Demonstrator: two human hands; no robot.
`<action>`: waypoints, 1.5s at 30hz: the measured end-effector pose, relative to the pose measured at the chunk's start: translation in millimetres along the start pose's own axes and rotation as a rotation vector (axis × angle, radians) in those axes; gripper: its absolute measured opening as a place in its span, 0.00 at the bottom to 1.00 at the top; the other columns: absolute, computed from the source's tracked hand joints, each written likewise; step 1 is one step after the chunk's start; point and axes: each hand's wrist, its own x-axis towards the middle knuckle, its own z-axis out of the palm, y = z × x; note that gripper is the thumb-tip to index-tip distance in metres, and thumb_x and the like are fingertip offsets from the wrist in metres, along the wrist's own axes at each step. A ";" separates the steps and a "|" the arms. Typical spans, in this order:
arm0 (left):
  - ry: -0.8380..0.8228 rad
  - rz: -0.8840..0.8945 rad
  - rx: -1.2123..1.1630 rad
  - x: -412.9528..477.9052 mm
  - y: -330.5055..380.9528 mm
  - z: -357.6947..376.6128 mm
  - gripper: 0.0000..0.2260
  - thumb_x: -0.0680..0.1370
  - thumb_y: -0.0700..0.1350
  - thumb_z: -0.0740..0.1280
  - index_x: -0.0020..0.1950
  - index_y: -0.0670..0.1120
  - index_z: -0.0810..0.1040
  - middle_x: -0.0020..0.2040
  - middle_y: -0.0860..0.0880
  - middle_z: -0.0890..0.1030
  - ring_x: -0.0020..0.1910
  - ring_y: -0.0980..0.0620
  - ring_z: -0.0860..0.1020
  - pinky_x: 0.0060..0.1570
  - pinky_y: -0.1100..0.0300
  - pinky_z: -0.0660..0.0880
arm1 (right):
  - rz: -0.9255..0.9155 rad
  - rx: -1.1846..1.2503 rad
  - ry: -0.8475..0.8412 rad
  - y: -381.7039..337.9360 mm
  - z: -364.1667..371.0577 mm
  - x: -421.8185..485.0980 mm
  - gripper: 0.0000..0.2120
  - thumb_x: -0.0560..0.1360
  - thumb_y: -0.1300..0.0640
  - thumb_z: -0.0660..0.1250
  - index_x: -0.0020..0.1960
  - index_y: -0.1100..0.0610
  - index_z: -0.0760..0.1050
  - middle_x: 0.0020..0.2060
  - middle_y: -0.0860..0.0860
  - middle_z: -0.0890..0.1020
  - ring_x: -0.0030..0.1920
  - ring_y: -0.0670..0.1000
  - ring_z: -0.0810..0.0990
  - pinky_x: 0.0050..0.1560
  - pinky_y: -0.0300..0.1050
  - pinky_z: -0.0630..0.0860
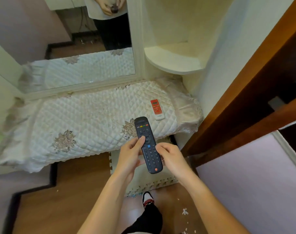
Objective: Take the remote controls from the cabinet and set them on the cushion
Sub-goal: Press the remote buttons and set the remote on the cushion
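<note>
Done so far: one red-and-white remote (157, 109) already lies flat on the quilted cushion (86, 115), in the right-centre of the frame, near the cushion's right end.

In hand: a black remote (148, 144) is held at lower centre, buttons up, its far tip over the cushion's front edge and the rest over the floor.

Left hand (129, 155): fingers curled under the black remote's left side, thumb lying on the buttons near the round pad, so it is closed on the remote.

Right hand (171, 157): fingers bent against the remote's right edge; it looks like a light pinch, though the contact itself is partly hidden.

Left to do: by my reading, setting the black remote down on the cushion (there is free quilting left of the red one). Whether more remotes wait in the cabinet cannot be told.

Corner shelf (174, 62): upper right of centre, bare as far as it shows.

Mirror (79, 53): upper left, standing behind the cushion and reflecting it.

Wooden door (245, 102): right side of the frame, close beside the right forearm; it narrows the room on that side.

In the way: nothing lies between the black remote and the cushion top.

Floor: the person's shoe (148, 198) at bottom centre, with small white scraps (184, 211) to its right.
</note>
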 end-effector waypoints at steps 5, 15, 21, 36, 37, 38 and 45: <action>-0.010 0.010 0.009 51.0 28.1 -16.9 0.09 0.82 0.48 0.66 0.57 0.46 0.84 0.50 0.47 0.88 0.44 0.53 0.86 0.35 0.59 0.80 | -0.003 0.003 -0.004 -10.7 13.3 52.5 0.12 0.83 0.57 0.60 0.50 0.53 0.82 0.44 0.47 0.86 0.46 0.45 0.85 0.48 0.44 0.80; -0.033 -0.071 0.025 130.9 37.1 -30.4 0.09 0.82 0.47 0.66 0.57 0.45 0.84 0.53 0.44 0.86 0.49 0.49 0.84 0.45 0.55 0.80 | 0.061 -0.114 -0.042 -18.2 12.6 129.2 0.12 0.83 0.56 0.59 0.50 0.58 0.81 0.37 0.47 0.82 0.33 0.43 0.79 0.34 0.37 0.74; 0.033 -0.135 0.031 180.1 35.5 -33.4 0.08 0.82 0.46 0.67 0.56 0.45 0.84 0.50 0.46 0.87 0.45 0.49 0.84 0.40 0.58 0.79 | 0.095 -0.226 -0.078 -10.3 13.2 182.7 0.12 0.83 0.55 0.60 0.56 0.58 0.80 0.43 0.49 0.83 0.38 0.51 0.83 0.32 0.41 0.77; 0.238 -0.018 0.253 294.3 4.1 -32.0 0.04 0.78 0.47 0.72 0.46 0.48 0.85 0.47 0.42 0.87 0.49 0.39 0.85 0.55 0.38 0.81 | 0.014 -0.432 0.085 23.7 22.2 282.1 0.12 0.82 0.58 0.62 0.50 0.63 0.82 0.43 0.56 0.84 0.40 0.52 0.77 0.33 0.34 0.68; 0.244 -0.010 0.288 298.2 1.7 -31.5 0.04 0.78 0.48 0.72 0.46 0.49 0.84 0.47 0.43 0.87 0.48 0.41 0.86 0.55 0.39 0.81 | 0.015 -0.437 0.119 27.4 22.8 283.0 0.12 0.81 0.58 0.62 0.49 0.62 0.82 0.43 0.55 0.84 0.39 0.51 0.76 0.32 0.30 0.67; 0.254 -0.001 0.316 301.6 -0.3 -30.9 0.03 0.77 0.49 0.73 0.46 0.50 0.84 0.47 0.44 0.87 0.48 0.43 0.86 0.55 0.40 0.81 | 0.019 -0.436 0.148 31.3 23.5 283.8 0.12 0.81 0.57 0.62 0.49 0.62 0.82 0.42 0.55 0.83 0.39 0.50 0.76 0.31 0.29 0.66; 0.398 0.083 0.622 305.3 2.4 -22.8 0.13 0.78 0.51 0.72 0.56 0.43 0.85 0.51 0.46 0.86 0.47 0.47 0.84 0.52 0.53 0.80 | 0.074 -0.424 0.187 33.1 27.7 286.2 0.12 0.80 0.59 0.63 0.60 0.59 0.80 0.54 0.55 0.85 0.54 0.53 0.82 0.51 0.41 0.74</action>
